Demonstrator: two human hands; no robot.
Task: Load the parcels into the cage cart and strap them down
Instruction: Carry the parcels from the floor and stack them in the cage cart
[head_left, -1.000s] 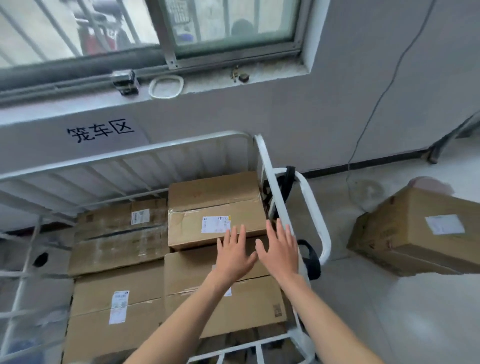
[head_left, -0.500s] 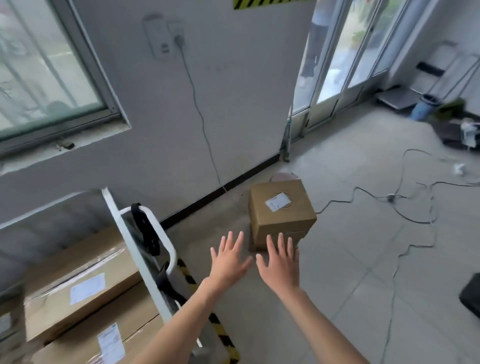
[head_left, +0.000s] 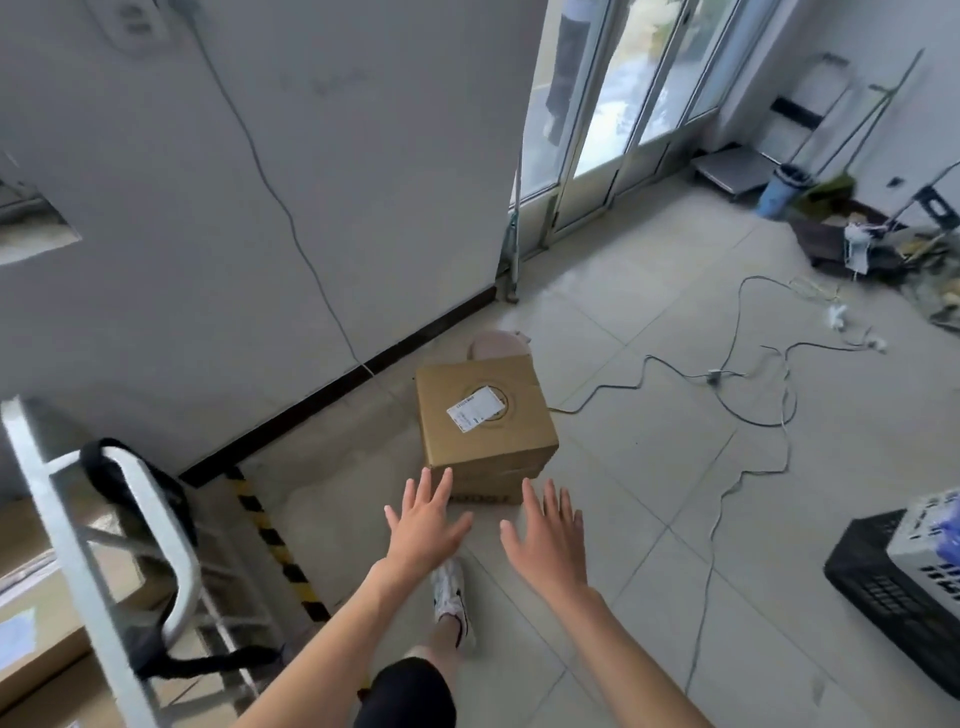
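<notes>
A brown cardboard parcel (head_left: 485, 423) with a white label stands on the tiled floor near the wall. My left hand (head_left: 426, 522) and my right hand (head_left: 548, 532) are stretched out toward it, fingers spread, both empty and short of the box. The white cage cart (head_left: 72, 551) fills the lower left, with a black strap (head_left: 135, 499) draped over its curved handle. Cardboard parcels in the cart (head_left: 31, 639) show behind its frame.
Grey cables (head_left: 748, 405) snake across the floor to the right of the parcel. A black plastic crate (head_left: 904, 597) sits at the right edge. Yellow-black tape (head_left: 270, 540) marks the floor by the cart. Glass doors (head_left: 618, 104) stand beyond. My shoe (head_left: 452, 592) is below my hands.
I have turned from the loaded cart to the floor parcel and come closer. My hands left the stacked box and have spread apart, reaching toward the floor parcel.
</notes>
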